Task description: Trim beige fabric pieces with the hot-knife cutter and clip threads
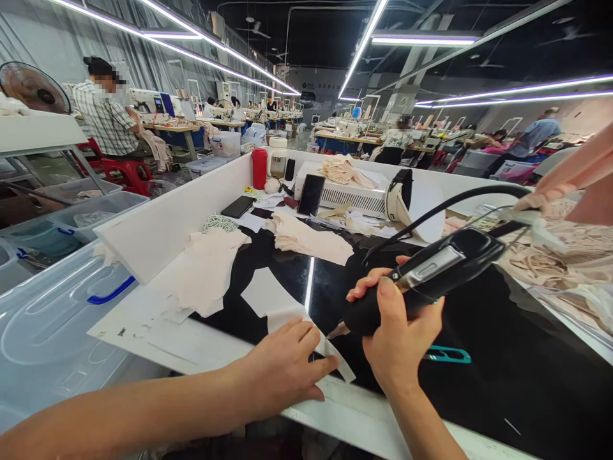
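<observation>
My right hand [402, 332] is wrapped round a black corded hand tool [431, 271] with a silver lever along its top. The tool's narrow metal tip points down and left, at the edge of a pale fabric piece [275, 297]. My left hand [282, 358] holds that fabric against the black work surface [479, 402], fingers bent and pressing near the tip. Part of the fabric is folded over, and some is hidden under my fingers. Teal thread snips [449, 354] lie beside my right wrist, partly covered by it.
Two stacks of cream fabric pieces [205, 268] [311, 237] lie beyond my hands. Behind them are a phone [311, 195], a white vented box [354, 195] and a red container [259, 168]. The tool's cable [460, 191] arcs right, near piled fabric [565, 255]. Plastic bins [62, 332] stand left. People sit farther off.
</observation>
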### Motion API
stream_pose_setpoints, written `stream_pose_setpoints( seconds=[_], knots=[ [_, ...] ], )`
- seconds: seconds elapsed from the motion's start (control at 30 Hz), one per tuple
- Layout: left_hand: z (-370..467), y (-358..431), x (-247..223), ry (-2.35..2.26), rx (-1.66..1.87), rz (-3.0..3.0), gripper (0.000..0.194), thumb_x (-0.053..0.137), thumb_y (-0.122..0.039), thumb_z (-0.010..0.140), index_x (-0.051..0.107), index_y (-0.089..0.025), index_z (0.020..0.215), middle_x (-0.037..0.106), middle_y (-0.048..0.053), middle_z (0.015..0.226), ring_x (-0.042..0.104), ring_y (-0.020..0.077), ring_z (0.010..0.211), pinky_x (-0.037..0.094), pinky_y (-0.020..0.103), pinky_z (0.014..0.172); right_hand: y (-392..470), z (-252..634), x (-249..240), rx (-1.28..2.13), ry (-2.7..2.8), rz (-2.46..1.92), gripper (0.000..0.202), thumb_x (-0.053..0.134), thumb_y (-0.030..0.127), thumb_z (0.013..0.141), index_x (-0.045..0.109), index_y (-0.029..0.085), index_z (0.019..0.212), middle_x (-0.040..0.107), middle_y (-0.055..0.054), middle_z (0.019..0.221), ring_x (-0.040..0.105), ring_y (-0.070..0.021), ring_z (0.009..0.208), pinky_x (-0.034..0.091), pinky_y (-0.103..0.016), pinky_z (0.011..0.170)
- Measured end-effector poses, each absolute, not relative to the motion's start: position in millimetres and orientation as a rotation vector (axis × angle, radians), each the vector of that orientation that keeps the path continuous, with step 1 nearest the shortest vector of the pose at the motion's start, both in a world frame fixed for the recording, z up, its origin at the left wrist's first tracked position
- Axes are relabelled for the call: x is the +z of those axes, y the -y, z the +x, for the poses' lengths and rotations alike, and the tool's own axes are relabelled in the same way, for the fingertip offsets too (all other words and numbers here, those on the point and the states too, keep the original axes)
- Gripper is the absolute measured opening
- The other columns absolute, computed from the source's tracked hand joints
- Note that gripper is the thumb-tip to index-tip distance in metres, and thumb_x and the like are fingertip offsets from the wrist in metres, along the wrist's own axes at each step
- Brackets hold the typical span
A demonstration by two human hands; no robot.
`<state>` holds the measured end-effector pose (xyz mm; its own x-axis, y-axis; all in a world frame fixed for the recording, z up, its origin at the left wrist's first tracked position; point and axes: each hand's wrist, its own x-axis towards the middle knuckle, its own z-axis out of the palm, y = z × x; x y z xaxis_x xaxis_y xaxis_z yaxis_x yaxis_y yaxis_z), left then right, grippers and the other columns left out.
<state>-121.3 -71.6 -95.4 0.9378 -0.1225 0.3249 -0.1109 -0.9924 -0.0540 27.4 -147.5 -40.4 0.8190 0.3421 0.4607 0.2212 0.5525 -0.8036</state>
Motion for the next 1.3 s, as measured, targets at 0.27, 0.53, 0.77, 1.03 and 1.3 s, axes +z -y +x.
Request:
stream_pose_setpoints(
  seconds=[0.27,0.53,0.77,1.03,1.3],
  knots=[
    [-122,71,-92,-0.179,-0.457,-3.113,0.065,0.083,-0.051,0.082,0.060,-0.021,0.134,0.064,0.015,0.117,0.063,0.0329,0.116,0.050,0.048,0.107,140,30,-39,0.087,0.636,-0.928,0.038,0.078,0.033,0.086,0.057,0.026,0.117,0.066,0.006,0.078,0.061,-0.0126,0.060,0.055,-0.030,0.058],
    [-125,69,-90,-0.200,-0.442,-3.152,0.067,0.084,-0.048,0.082,0.058,-0.020,0.137,0.064,0.017,0.122,0.062,0.0338,0.119,0.050,0.051,0.108,136,29,-46,0.090,0.669,-0.958,0.025,0.077,0.034,0.089,0.056,0.026,0.101,0.065,0.006,0.077,0.061,-0.0120,0.060,0.054,-0.029,0.058],
    [-136,64,-83,-0.055,-0.506,-3.235,0.049,0.072,-0.040,0.095,0.057,-0.018,0.136,0.060,0.016,0.133,0.061,0.0328,0.122,0.056,0.046,0.101,137,28,-47,0.060,0.667,-0.981,0.028,0.079,0.034,0.087,0.056,0.026,0.102,0.067,0.006,0.080,0.062,-0.0120,0.061,0.055,-0.029,0.059],
    [-141,62,-89,-0.001,-0.525,-3.195,0.051,0.073,-0.046,0.093,0.060,-0.018,0.134,0.061,0.018,0.132,0.060,0.0359,0.124,0.053,0.050,0.106,141,22,-44,0.043,0.639,-1.008,0.036,0.081,0.034,0.085,0.057,0.026,0.112,0.068,0.006,0.080,0.063,-0.0126,0.062,0.056,-0.030,0.061],
    [-145,58,-88,-0.027,-0.519,-3.204,0.064,0.082,-0.052,0.082,0.061,-0.021,0.134,0.060,0.018,0.135,0.058,0.0374,0.125,0.049,0.053,0.109,143,18,-40,0.076,0.620,-1.008,0.042,0.081,0.032,0.084,0.057,0.026,0.117,0.068,0.006,0.080,0.063,-0.0135,0.060,0.056,-0.033,0.062]
  ],
)
